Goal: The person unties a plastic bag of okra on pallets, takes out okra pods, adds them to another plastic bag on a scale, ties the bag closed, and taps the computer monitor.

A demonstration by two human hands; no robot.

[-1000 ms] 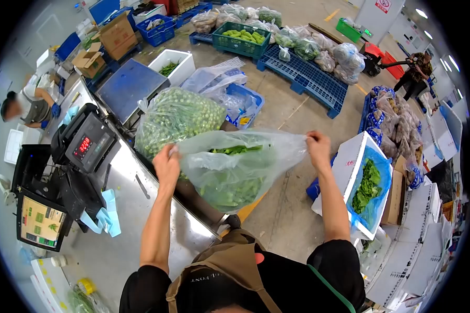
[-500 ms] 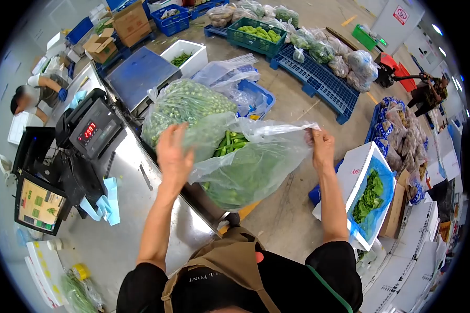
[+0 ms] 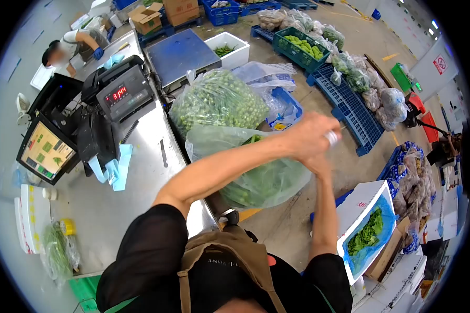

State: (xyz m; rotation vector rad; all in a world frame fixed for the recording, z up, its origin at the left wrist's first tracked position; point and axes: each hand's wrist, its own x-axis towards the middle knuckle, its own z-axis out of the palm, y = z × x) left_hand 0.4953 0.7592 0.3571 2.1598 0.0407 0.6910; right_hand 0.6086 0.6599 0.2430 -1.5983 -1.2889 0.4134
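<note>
A clear plastic bag [image 3: 266, 182] of long green vegetables hangs beside the metal counter. My left hand [image 3: 308, 136] has its arm stretched across the bag's mouth and is closed at the bag's right side. White bunched plastic shows at its fingers. Just below it, my right hand [image 3: 318, 163] meets the left, closed on the gathered bag edge; its fingers are partly hidden and blurred. Behind the bag sits a larger clear bag of small round green vegetables [image 3: 219, 101].
A scale display [image 3: 124, 94] and a touch screen [image 3: 48, 148] stand on the metal counter [image 3: 136, 214]. A foam box of leafy greens [image 3: 368, 232] is at my right. Blue pallets [image 3: 344, 104] hold bagged produce. A co-worker [image 3: 70, 49] leans over the counter's far end.
My left hand has swung right across the bag to meet my right hand. The bag's spread mouth has been drawn together at the right. The scale reading differs, and my view has shifted.
</note>
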